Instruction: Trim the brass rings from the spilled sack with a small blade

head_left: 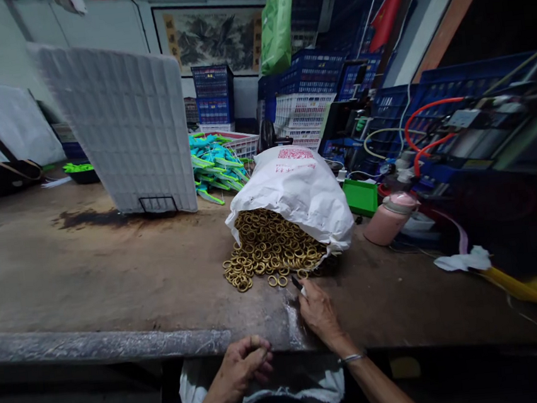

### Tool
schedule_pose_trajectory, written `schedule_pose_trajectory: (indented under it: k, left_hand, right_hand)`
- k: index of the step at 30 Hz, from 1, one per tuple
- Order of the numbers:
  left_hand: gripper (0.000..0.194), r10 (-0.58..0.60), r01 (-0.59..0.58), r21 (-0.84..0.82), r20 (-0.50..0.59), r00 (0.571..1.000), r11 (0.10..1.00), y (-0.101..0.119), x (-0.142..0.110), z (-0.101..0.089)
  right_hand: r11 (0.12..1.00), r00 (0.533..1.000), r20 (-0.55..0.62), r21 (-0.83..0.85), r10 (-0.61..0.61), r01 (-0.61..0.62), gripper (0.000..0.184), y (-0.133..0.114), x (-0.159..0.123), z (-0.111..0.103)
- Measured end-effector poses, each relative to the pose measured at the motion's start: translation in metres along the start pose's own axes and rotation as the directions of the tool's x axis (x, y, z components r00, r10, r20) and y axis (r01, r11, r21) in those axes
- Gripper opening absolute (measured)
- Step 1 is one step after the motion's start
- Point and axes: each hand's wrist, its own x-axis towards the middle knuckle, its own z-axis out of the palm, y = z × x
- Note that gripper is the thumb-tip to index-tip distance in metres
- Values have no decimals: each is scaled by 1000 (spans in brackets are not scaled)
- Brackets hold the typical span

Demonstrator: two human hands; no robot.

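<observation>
A white sack (pixel 296 192) lies on its side on the brown workbench (pixel 114 273), spilling a heap of brass rings (pixel 268 252) toward me. My right hand (pixel 318 314) rests on the bench just in front of the heap, fingers pinched on a small dark tool or piece I cannot make out. My left hand (pixel 244 365) hangs at the bench's front edge, fingers curled closed with thumb against forefinger; whatever it holds is hidden. Below both hands, a white bag (pixel 286 386) sits in my lap.
A white gridded tray (pixel 123 127) stands upright at the back left. Beside it lie turquoise and green parts (pixel 215 165). A green box (pixel 360 196) and a pink bottle (pixel 391 215) lie right of the sack. Blue crates (pixel 313 77) and hosed machinery (pixel 456 133) fill the right.
</observation>
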Motion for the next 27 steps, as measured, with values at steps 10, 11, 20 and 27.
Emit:
schedule_pose_trajectory:
  k: [10, 11, 20, 27]
  left_hand:
    - [36, -20, 19, -97, -16, 1000, 995, -1, 3, -4]
    - [36, -22, 20, -107, -21, 1000, 994, -2, 3, -3]
    - [30, 84, -70, 109, -132, 988, 992, 11, 16, 12]
    - [25, 569, -495, 432, -52, 821, 754, 22, 33, 23]
  right_hand:
    - [975, 990, 94, -202, 109, -88, 20, -36, 24, 4]
    - [976, 989, 97, -197, 111, -90, 19, -37, 26, 5]
    - [998, 996, 72, 35, 55, -57, 13, -24, 24, 3]
    - [765, 966, 244, 604, 90, -224, 11, -38, 6, -10]
